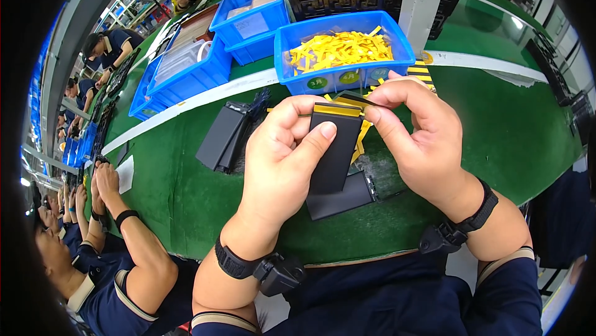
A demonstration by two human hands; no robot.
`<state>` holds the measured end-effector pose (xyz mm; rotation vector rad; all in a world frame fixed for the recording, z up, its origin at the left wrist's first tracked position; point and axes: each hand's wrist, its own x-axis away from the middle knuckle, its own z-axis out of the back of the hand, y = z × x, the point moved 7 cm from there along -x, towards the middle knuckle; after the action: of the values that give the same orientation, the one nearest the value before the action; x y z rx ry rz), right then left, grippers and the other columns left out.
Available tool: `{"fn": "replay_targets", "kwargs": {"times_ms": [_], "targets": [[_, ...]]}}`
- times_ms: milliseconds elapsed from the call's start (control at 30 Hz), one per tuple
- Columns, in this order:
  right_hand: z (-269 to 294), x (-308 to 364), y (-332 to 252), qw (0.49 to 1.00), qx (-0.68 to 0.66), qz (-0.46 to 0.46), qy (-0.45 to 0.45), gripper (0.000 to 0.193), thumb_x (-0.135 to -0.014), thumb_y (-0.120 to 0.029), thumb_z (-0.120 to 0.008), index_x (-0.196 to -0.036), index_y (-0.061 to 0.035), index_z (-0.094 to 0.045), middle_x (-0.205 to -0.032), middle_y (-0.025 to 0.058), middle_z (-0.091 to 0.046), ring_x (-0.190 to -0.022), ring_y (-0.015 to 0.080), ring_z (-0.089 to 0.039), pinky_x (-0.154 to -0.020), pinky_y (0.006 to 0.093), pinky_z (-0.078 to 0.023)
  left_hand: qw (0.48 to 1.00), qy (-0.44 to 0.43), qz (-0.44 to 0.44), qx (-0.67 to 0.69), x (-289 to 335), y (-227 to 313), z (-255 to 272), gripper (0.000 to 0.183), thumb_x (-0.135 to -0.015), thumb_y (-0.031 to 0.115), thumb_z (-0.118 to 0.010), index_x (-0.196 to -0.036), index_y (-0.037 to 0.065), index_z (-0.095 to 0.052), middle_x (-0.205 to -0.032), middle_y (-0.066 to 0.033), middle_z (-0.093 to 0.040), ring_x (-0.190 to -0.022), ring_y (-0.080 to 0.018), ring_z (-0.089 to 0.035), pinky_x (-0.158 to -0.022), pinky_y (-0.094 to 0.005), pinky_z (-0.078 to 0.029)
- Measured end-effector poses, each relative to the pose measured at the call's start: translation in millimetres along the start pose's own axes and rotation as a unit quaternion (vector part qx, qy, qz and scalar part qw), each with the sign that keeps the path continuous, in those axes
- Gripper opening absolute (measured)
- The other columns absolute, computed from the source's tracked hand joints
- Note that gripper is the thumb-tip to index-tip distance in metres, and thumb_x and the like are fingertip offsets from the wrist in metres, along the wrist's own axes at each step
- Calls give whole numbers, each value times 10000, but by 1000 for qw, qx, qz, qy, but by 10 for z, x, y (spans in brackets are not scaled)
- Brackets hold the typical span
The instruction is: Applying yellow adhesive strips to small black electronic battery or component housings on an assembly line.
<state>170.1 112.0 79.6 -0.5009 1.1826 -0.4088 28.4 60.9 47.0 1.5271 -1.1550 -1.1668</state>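
My left hand [282, 156] is closed around a flat black battery pack [335, 149], thumb on its broad face. A yellow strip [338, 109] lies across the pack's top end. My right hand [425, 137] pinches a thin dark strip [357, 98] at that same end; whether it is a cable or a film I cannot tell. Below the held pack, a second black battery pack [341, 199] lies on the green table. To the left rests a small stack of black battery packs [223, 134] with dark leads. Loose yellow strips [360, 140] show behind the held pack.
Just beyond my hands stands a blue bin [344, 78] heaped with yellow strips [341, 49]. More blue bins [192, 72] stand at the far left. A white rail [186, 105] crosses the green table [161, 181]. At my left, a co-worker's arm [139, 236] reaches over the table.
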Motion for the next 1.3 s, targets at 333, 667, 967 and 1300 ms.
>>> {"fn": "replay_targets", "kwargs": {"times_ms": [333, 667, 967, 1300], "targets": [[-46, 2, -62, 993, 112, 24, -40, 130, -708, -7, -673, -814, -15, -598, -741, 65, -608, -733, 221, -600, -910, 434, -436, 987, 65, -60, -132, 48, 3, -15, 211, -842, 26, -607, -1040, -21, -553, -862, -101, -688, -767, -83, -634, -653, -225, -496], [-128, 26, -184, 993, 74, 72, -64, 116, -665, -2, -644, -737, -19, -553, -650, 99, -530, -654, 280, -528, -650, 371, -424, 906, 149, -139, -370, -14, 276, 247, 189, -827, 65, -573, -1001, 3, -613, -878, -178, -643, -785, -316, -641, -704, -343, -497], [-180, 77, 237, 983, 33, -113, -141, 147, -782, -79, -586, -887, 19, -620, -792, 154, -604, -754, 317, -570, -697, 392, -451, 668, 203, -246, -672, -51, 563, 683, 193, -785, 141, -633, -915, -2, -646, -872, -160, -626, -832, -317, -607, -749, -389, -477], [-194, 61, 138, 988, -13, -74, -132, 103, -773, -64, -632, -855, -7, -659, -772, 121, -639, -731, 233, -607, -678, 319, -470, 993, 4, 38, -107, -77, -43, 84, 135, -779, 10, -627, -914, 14, -621, -763, -25, -584, -691, -91, -561, -626, -228, -469]]}}
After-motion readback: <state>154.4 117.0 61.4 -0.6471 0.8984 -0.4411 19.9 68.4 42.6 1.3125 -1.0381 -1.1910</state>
